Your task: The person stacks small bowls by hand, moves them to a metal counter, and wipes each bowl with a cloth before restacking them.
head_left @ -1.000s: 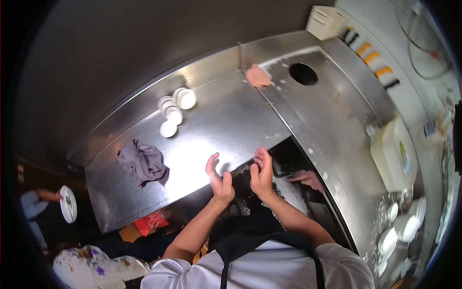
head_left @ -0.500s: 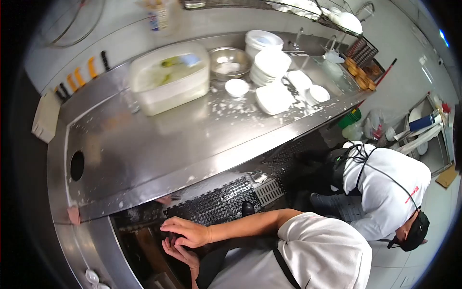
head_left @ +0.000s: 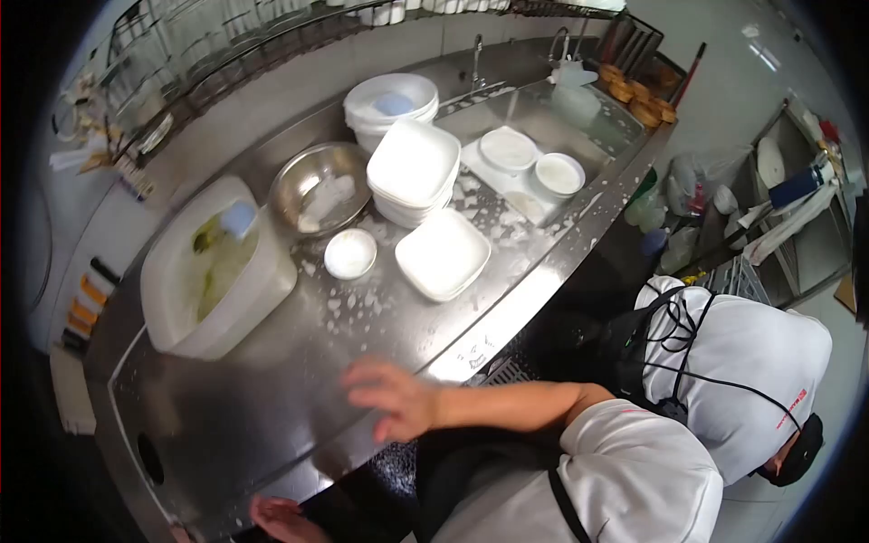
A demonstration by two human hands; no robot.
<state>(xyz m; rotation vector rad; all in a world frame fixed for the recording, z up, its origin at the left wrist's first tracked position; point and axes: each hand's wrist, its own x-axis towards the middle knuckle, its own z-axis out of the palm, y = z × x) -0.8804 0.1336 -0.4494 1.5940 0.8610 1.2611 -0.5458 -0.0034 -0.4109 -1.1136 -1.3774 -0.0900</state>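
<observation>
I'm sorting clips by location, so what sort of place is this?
Most likely a commercial kitchen's dishwashing area: a long, wet steel counter, stacked white dishes and a plastic tub of cloudy liquid.

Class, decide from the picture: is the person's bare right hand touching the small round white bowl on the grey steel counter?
No, a stretch of the counter shows between the right hand and the bowl.

Shows a steel desk [head_left: 299,398] bending along a pale wall [head_left: 715,81], with a sink [head_left: 486,116] let into its far end and a wire rack [head_left: 272,52] above. Gives onto pale floor tiles [head_left: 738,516] at lower right, near metal shelving [head_left: 806,271]; catches light [head_left: 765,57] glinting off the upper-right wall.
</observation>
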